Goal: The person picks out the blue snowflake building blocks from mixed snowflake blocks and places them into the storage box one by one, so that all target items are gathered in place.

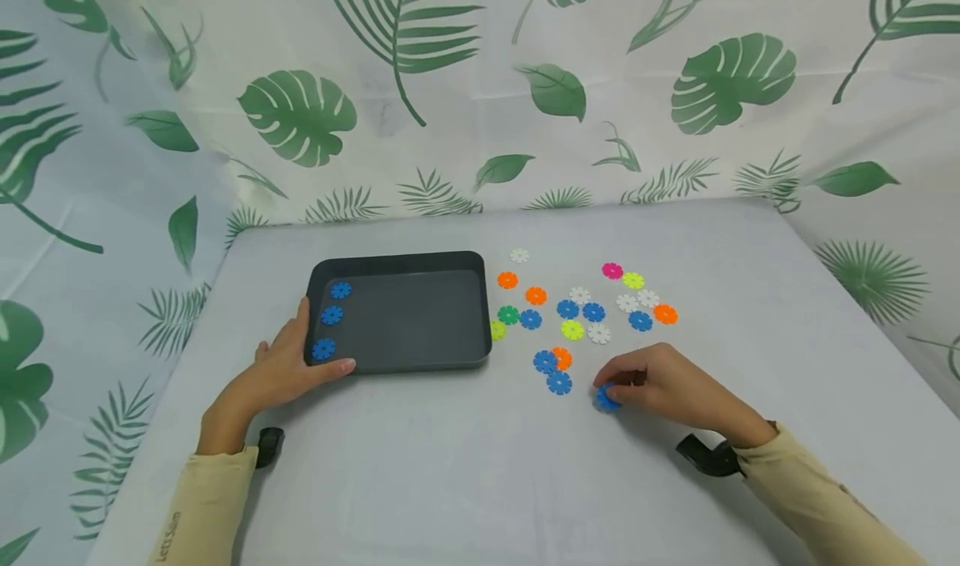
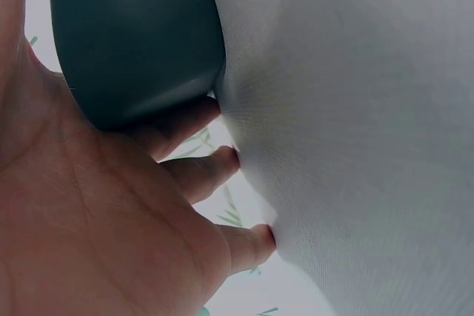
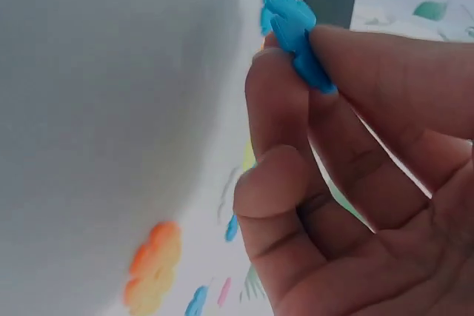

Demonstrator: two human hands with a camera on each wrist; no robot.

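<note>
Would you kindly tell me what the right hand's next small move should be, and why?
Probably lift the blue snowflake disc toward the dark gray tray: the right hand pinches it over the table, outside the tray, while three matching blue discs line the tray's left side and the left hand rests against its near-left corner.

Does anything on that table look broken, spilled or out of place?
Nothing looks broken or spilled. Two small oddities: a yellow-green disc is partly hidden at the right side of the tray, and an orange disc overlaps a blue disc, though most discs lie fully in view.
</note>
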